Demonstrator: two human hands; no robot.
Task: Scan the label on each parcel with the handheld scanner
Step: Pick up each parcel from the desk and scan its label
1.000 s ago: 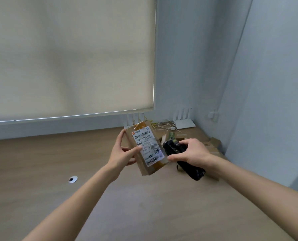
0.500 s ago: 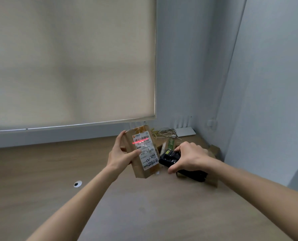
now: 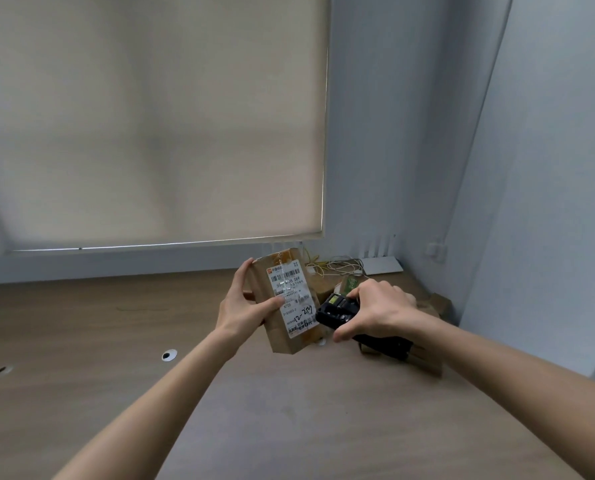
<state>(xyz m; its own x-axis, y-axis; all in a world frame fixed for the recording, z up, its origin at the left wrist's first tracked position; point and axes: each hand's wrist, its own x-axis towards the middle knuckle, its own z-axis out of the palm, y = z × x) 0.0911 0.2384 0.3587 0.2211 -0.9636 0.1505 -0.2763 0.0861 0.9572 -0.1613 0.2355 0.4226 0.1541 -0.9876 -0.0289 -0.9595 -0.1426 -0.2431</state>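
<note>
Just right of the frame's centre, a person's left hand [image 3: 244, 308] is gripping a brown cardboard parcel [image 3: 282, 327] above a wooden table [image 3: 289, 410], thumb lying across its white shipping label [image 3: 292, 299], which is facing the camera. Just right of the parcel, the right hand [image 3: 375, 311] is clasping a black handheld scanner [image 3: 337, 311], its head sitting close to the label's lower edge. More cardboard boxes [image 3: 431, 306] and tangled cables [image 3: 334, 266] are lying behind, in the corner.

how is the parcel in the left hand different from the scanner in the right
The parcel is a brown cardboard box with a white label; the scanner is black. The parcel is held upright off the desk, while the scanner lies tilted, lower down. Each is gripped by one hand: left hand, right hand.
</note>
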